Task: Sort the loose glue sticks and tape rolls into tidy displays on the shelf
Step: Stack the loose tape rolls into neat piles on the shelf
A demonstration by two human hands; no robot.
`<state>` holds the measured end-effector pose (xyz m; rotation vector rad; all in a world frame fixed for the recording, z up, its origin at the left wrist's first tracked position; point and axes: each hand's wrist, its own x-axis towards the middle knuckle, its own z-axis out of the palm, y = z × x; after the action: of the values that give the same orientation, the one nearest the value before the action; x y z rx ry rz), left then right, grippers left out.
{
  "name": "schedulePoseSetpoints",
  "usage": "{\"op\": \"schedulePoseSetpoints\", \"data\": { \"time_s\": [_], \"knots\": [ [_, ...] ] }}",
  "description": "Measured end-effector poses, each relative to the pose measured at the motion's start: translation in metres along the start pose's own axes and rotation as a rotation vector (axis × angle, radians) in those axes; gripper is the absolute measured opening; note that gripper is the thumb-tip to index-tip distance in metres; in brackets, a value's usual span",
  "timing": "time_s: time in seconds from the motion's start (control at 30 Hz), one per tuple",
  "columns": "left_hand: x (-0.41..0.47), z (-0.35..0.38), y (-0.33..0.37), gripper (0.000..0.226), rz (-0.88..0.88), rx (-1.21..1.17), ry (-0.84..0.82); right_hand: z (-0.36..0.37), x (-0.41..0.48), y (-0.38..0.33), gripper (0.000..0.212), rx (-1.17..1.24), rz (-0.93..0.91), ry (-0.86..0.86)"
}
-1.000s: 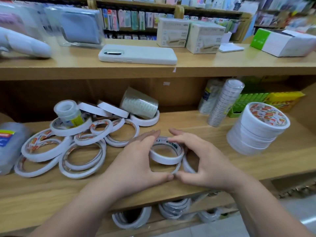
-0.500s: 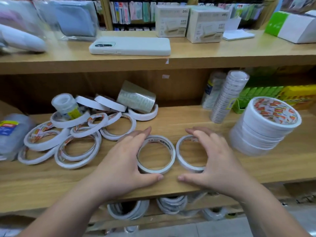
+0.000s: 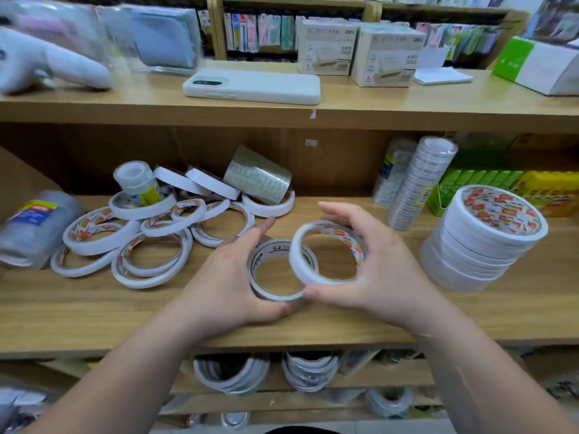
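Wooden shop shelving fills our view, and the middle shelf (image 3: 94, 308) is where the sorting happens. On its right side stands a neat stack of tape rolls (image 3: 482, 245), wrapped and leaning a little, and we count that as the part already tidy. Well apart on the left lies the loose pile of rolls (image 3: 150, 245), a dozen or so thin white rings overlapping at all angles with a wide clear roll (image 3: 257, 177) propped on its far edge; that heap is plainly still to do. Between stack and pile we have both hands at work near the shelf's front edge. Our left hand (image 3: 225, 283) curls its fingers and thumb around a flat roll (image 3: 275, 247) that seems to rest on the wood. Our right hand (image 3: 382, 270) grips a tilted roll (image 3: 297, 261), raised on its right side and overlapping the flat one. We judge a new small stack is only just being started, so most of the tape sorting remains. As for glue sticks, we cannot pick out any with certainty; the green and yellow packs (image 3: 488, 183) at the back right are too unclear to name.
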<state>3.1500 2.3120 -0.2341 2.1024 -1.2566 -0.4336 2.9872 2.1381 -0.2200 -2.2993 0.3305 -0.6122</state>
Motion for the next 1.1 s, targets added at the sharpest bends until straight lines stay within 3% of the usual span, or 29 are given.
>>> {"op": "schedulePoseSetpoints", "data": {
  "time_s": [0.17,0.3,0.47,0.6,0.97,1.1],
  "knots": [
    [-0.012,-0.003,-0.01,0.143,-0.014,-0.07,0.026,0.02,0.022,-0.013,0.102,-0.011,-0.1,-0.177],
    [-0.018,-0.003,-0.017,0.133,-0.012,-0.129,0.07,0.032,0.025,-0.012,0.103,-0.017,-0.105,-0.234],
    [-0.016,-0.003,-0.019,0.127,-0.027,-0.165,0.097,0.034,0.017,-0.007,0.112,-0.024,-0.075,-0.242],
    [-0.016,-0.005,-0.018,0.127,-0.046,-0.184,0.103,0.024,0.003,0.003,0.123,0.064,0.06,-0.2],
    [-0.015,-0.006,-0.013,0.124,-0.058,-0.145,0.091,0.031,-0.003,0.014,0.112,0.159,0.141,-0.123],
    [-0.013,-0.009,-0.009,0.13,-0.04,-0.091,0.071,0.022,0.005,0.014,0.116,0.224,0.164,-0.219]
  ]
}}
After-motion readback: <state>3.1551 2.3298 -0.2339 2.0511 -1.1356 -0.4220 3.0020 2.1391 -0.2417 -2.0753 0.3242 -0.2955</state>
